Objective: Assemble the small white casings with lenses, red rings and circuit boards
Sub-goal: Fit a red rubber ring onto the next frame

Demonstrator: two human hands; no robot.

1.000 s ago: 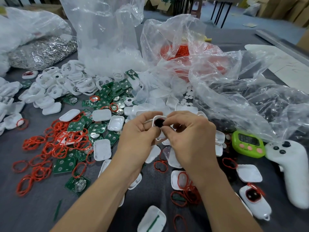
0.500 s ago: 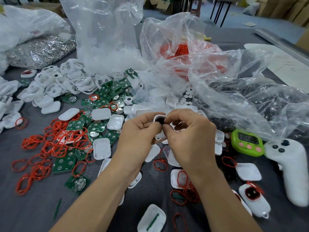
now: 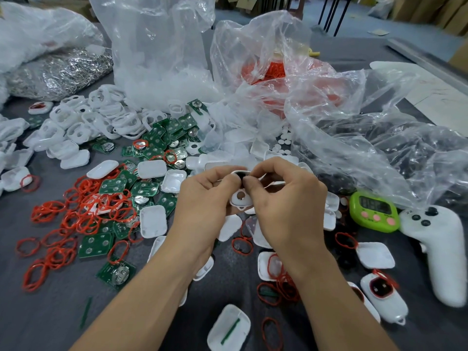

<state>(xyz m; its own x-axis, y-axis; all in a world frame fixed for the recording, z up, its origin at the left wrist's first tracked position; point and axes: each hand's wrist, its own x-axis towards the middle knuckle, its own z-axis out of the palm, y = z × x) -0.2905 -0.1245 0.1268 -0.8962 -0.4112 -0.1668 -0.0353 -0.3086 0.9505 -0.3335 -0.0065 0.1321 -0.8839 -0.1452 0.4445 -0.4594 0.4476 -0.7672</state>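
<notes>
The left hand (image 3: pixel 202 203) and the right hand (image 3: pixel 288 209) are close together above the bench (image 3: pixel 50 323). They hold one small white casing (image 3: pixel 240 200) between them. The fingers of both hands are curled tight on it. The thumb tips meet at a dark lens (image 3: pixel 240 176) on its top. Red rings (image 3: pixel 83 211) and green circuit boards (image 3: pixel 113 185) lie in a heap on the left. A green timer (image 3: pixel 374 211) sits on the right.

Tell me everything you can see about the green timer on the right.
The green timer is a rounded lime-green gadget, plastic by its look, with a dark screen at the top and three pink buttons below; the digits are too blurred to read. It lies face up on the grey table, just left of the white controller. A clear plastic bag reaches its far edge.
</notes>
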